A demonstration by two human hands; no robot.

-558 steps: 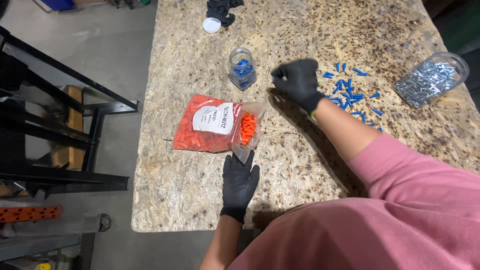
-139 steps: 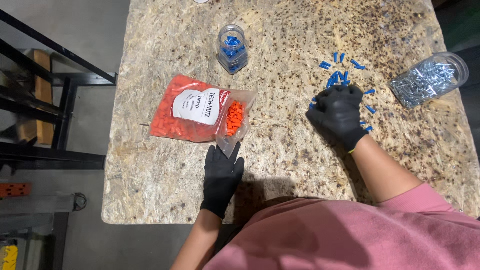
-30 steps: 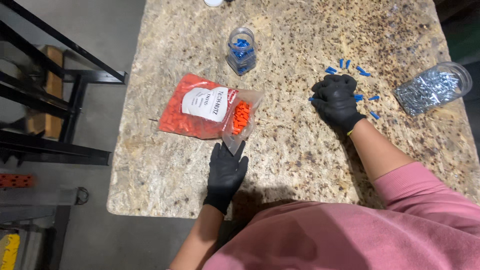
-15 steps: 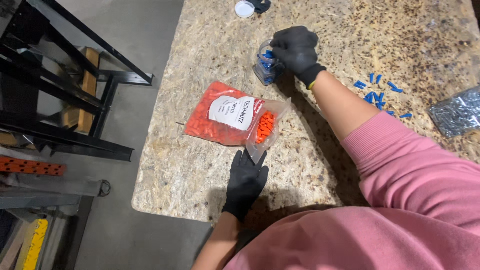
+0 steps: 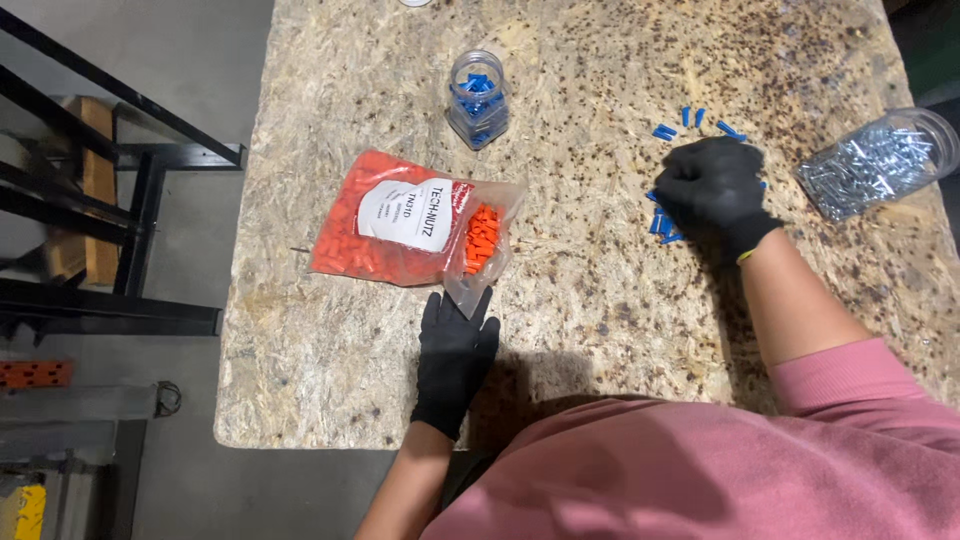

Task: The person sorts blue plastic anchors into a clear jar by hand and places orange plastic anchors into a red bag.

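Item: blue plastic anchors (image 5: 664, 222), small ribbed pegs, bright blue, loose on the chipboard table (image 5: 600, 320), right-centre; a few strays (image 5: 692, 117) lie just beyond your knuckles. Your right hand (image 5: 714, 183), black glove, sits curled on top of the pile w/ fingers bunched down onto it; can't tell if any peg is actually pinched, since the glove hides them. Your left hand (image 5: 455, 355), also gloved, lies flat and spread on the board, fingertips touching the clear open flap of the bag of orange connectors (image 5: 400, 220), likely pinning it so it stays put. Small clear jar (image 5: 476, 97), upright, lid off, part-filled w/ the same blue pegs, well apart from the pile, top-centre. Big clear jar of silver screws (image 5: 878, 160) lies on its side at the right edge, near your right hand. Black metal frame (image 5: 110, 200) stands left of the table.
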